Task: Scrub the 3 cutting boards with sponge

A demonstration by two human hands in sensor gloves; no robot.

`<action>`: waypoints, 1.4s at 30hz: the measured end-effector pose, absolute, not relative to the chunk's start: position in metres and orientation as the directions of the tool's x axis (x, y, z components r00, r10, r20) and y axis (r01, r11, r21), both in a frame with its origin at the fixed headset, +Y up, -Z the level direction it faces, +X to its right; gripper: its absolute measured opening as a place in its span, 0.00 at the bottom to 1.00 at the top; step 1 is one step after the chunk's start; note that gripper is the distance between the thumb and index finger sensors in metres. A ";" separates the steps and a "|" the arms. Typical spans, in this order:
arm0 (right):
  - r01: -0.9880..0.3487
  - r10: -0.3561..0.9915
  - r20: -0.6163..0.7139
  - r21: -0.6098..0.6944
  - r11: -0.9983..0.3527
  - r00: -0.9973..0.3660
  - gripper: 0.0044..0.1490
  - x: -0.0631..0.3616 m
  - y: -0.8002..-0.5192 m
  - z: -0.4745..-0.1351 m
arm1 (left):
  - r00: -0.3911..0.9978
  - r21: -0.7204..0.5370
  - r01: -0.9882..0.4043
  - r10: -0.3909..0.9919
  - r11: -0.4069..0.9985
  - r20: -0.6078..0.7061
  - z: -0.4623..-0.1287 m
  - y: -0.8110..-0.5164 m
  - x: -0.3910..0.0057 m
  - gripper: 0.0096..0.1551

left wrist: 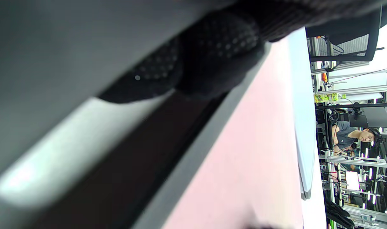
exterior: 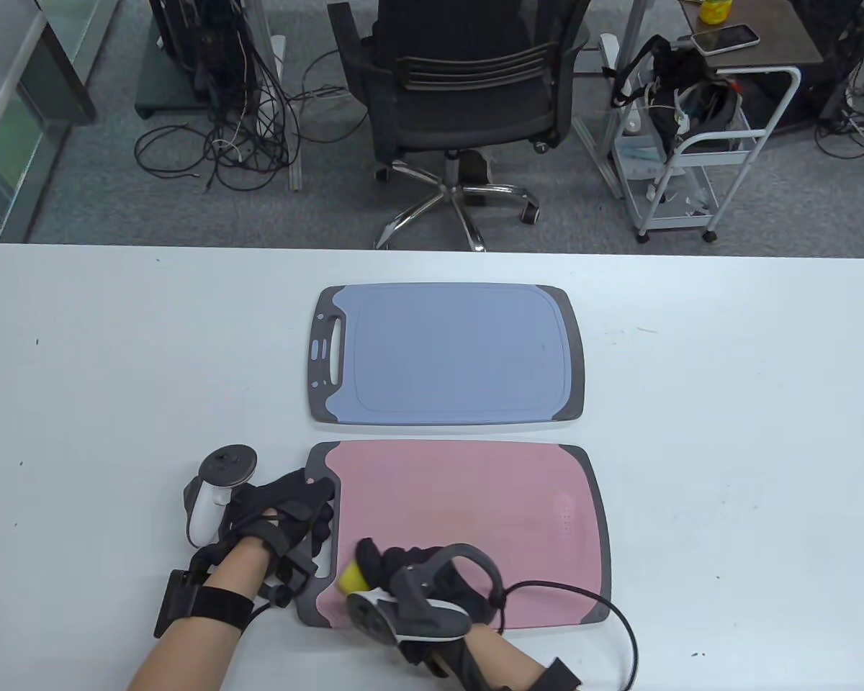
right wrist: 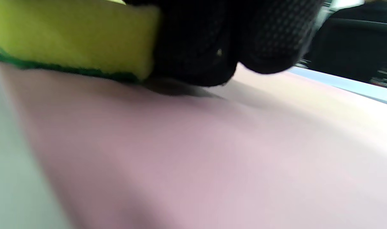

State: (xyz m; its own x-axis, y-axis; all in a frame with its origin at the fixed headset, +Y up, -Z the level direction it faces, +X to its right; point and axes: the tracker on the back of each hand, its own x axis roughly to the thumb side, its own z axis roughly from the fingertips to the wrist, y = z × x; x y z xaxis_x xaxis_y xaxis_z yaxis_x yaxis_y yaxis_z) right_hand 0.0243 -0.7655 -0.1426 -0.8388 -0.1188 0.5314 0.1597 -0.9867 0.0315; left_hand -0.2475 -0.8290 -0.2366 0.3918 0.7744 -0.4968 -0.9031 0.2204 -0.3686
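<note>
A pink cutting board [exterior: 475, 518] with a grey rim lies at the table's front, and a blue cutting board [exterior: 446, 353] lies just behind it. My right hand [exterior: 374, 565] grips a yellow sponge [exterior: 351, 577] with a green underside and holds it flat on the pink board's near left corner. In the right wrist view the sponge [right wrist: 69, 35] sits on the pink board [right wrist: 212, 159] under my fingers [right wrist: 244, 35]. My left hand [exterior: 317, 515] rests on the pink board's grey handle end. Its fingertips [left wrist: 219, 54] press on the rim beside the handle slot.
The white table [exterior: 115, 396] stretches wide on both sides of the boards. Beyond its far edge stand an office chair [exterior: 468, 93], a white cart [exterior: 698, 144] and tangled cables [exterior: 223, 144]. A person [left wrist: 352, 136] sits far off in the left wrist view.
</note>
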 end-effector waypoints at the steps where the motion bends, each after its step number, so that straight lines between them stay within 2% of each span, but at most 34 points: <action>1: 0.150 -0.113 0.485 0.039 -0.988 -0.867 0.47 0.047 -0.767 -0.144 | 0.395 -0.369 -0.902 0.774 0.224 -0.495 -0.237 -0.829 -0.247 0.28; 5: 0.077 -0.057 0.169 0.116 -0.990 -0.984 0.46 0.166 -0.774 -0.147 | 0.406 -0.364 -0.899 0.772 0.243 -0.488 -0.237 -0.829 -0.248 0.28; 8: 0.070 -0.062 0.052 0.166 -0.984 -0.997 0.46 0.203 -0.774 -0.149 | 0.409 -0.361 -0.899 0.771 0.248 -0.488 -0.237 -0.829 -0.248 0.28; 9: 0.040 -0.030 0.074 0.147 -0.988 -0.997 0.46 0.196 -0.775 -0.149 | 0.409 -0.362 -0.899 0.771 0.248 -0.489 -0.237 -0.829 -0.248 0.28; 11: 0.089 -0.070 0.155 0.119 -0.989 -0.985 0.47 0.174 -0.774 -0.150 | 0.412 -0.359 -0.898 0.770 0.254 -0.487 -0.237 -0.829 -0.248 0.28; 13: 0.080 -0.051 0.303 0.082 -0.993 -0.952 0.47 0.127 -0.772 -0.149 | 0.414 -0.356 -0.898 0.769 0.259 -0.487 -0.237 -0.829 -0.248 0.28; 16: 0.079 -0.030 0.535 0.068 -0.995 -0.844 0.48 0.030 -0.767 -0.141 | 0.411 -0.357 -0.899 0.770 0.254 -0.488 -0.237 -0.829 -0.248 0.28; 18: 0.088 -0.036 0.634 0.051 -0.995 -0.773 0.48 -0.015 -0.765 -0.132 | 0.406 -0.358 -0.900 0.771 0.246 -0.491 -0.237 -0.829 -0.248 0.28; 21: 0.085 -0.056 0.689 0.009 -0.996 -0.723 0.48 -0.054 -0.763 -0.123 | 0.399 -0.358 -0.903 0.772 0.238 -0.494 -0.237 -0.829 -0.248 0.28; 23: 0.122 -0.084 0.682 0.007 -0.993 -0.726 0.47 -0.047 -0.762 -0.125 | 0.398 -0.358 -0.903 0.772 0.236 -0.495 -0.237 -0.829 -0.248 0.28; 26: 0.141 -0.099 0.593 0.024 -0.990 -0.799 0.47 0.002 -0.765 -0.133 | 0.398 -0.357 -0.903 0.772 0.237 -0.495 -0.237 -0.829 -0.247 0.28; 27: 0.152 -0.113 0.530 0.031 -0.988 -0.841 0.47 0.036 -0.766 -0.137 | 0.400 -0.356 -0.903 0.772 0.239 -0.494 -0.237 -0.829 -0.247 0.28; 28: 0.155 -0.115 0.496 0.040 -0.987 -0.861 0.47 0.052 -0.767 -0.138 | 0.402 -0.355 -0.903 0.772 0.243 -0.493 -0.237 -0.829 -0.247 0.28; 30: 0.126 -0.087 0.340 0.096 -0.987 -0.936 0.47 0.117 -0.769 -0.141 | 0.407 -0.352 -0.901 0.771 0.252 -0.490 -0.237 -0.829 -0.247 0.28; 34: 0.068 -0.058 0.071 0.146 -0.987 -0.996 0.47 0.212 -0.774 -0.137 | 0.410 -0.350 -0.901 0.771 0.258 -0.487 -0.237 -0.829 -0.247 0.28; 36: 0.048 -0.038 0.073 0.141 -0.989 -0.997 0.47 0.211 -0.774 -0.137 | 0.410 -0.352 -0.900 0.772 0.257 -0.486 -0.237 -0.829 -0.247 0.28; 38: 0.097 -0.073 0.183 0.123 -0.988 -0.980 0.47 0.180 -0.773 -0.138 | 0.409 -0.352 -0.900 0.772 0.255 -0.487 -0.237 -0.829 -0.247 0.28; 39: 0.100 -0.071 0.283 0.089 -0.991 -0.956 0.48 0.146 -0.772 -0.138 | 0.409 -0.352 -0.900 0.772 0.256 -0.486 -0.237 -0.829 -0.247 0.28; 42: 0.080 -0.044 0.470 0.057 -0.995 -0.881 0.49 0.073 -0.769 -0.136 | 0.408 -0.349 -0.901 0.773 0.256 -0.485 -0.236 -0.829 -0.247 0.28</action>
State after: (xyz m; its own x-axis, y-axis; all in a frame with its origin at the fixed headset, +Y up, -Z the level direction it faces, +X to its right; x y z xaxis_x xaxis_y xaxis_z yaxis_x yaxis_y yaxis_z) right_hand 0.0735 -0.7695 -0.1355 -0.8815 -0.0435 0.4702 0.0797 -0.9952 0.0573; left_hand -0.2475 -0.8294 -0.2362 0.4078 0.7735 -0.4853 -0.9014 0.2561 -0.3493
